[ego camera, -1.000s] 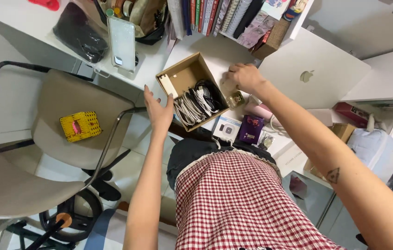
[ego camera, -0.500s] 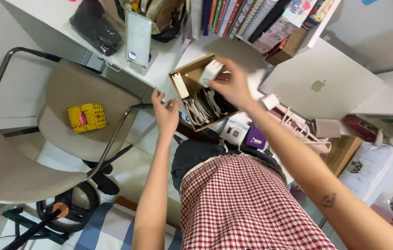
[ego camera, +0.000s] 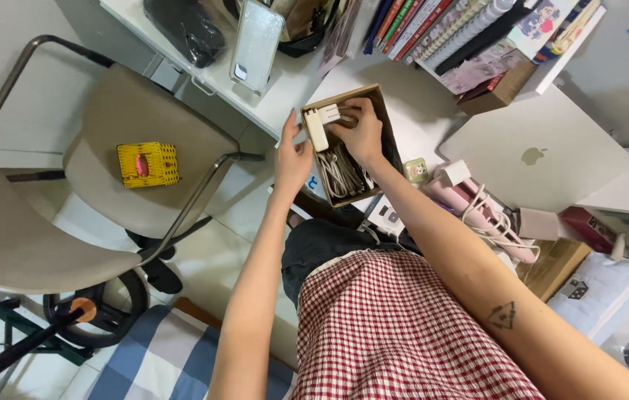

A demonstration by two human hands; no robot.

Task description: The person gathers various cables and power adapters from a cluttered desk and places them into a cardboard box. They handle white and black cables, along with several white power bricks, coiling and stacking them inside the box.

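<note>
Far left: beige chair (ego camera: 136, 133) with a small yellow woven box (ego camera: 148, 164) lying on its seat, well apart from both hands. Above, on the white worktop (ego camera: 285, 85): a dark pouch (ego camera: 184, 26) and, just beside it, a phone in a clear case (ego camera: 256, 35) propped upright. Left hand (ego camera: 292, 157) open, fingers spread a little, palm against the left outer wall of the cardboard box (ego camera: 373, 96), gripping nothing. Cardboard box open-topped, at the worktop's front edge, between the two hands. Inside: a white plug adapter (ego camera: 317, 130) along the left wall, a bundle of white cables (ego camera: 340, 172) in the near half. Right hand (ego camera: 361, 132) reaching down into the box, fingers curled around a white charger block (ego camera: 327, 115) at the far left corner, close to the plug adapter. Right of the box: a small pale green adapter (ego camera: 416, 170) lying on the worktop, then a white charger cube (ego camera: 453, 172) and a pink device wrapped in white cord (ego camera: 477, 211). Behind these, a row of books (ego camera: 448, 30) standing upright. Far right: closed silver laptop (ego camera: 544, 148) lying flat.
</note>
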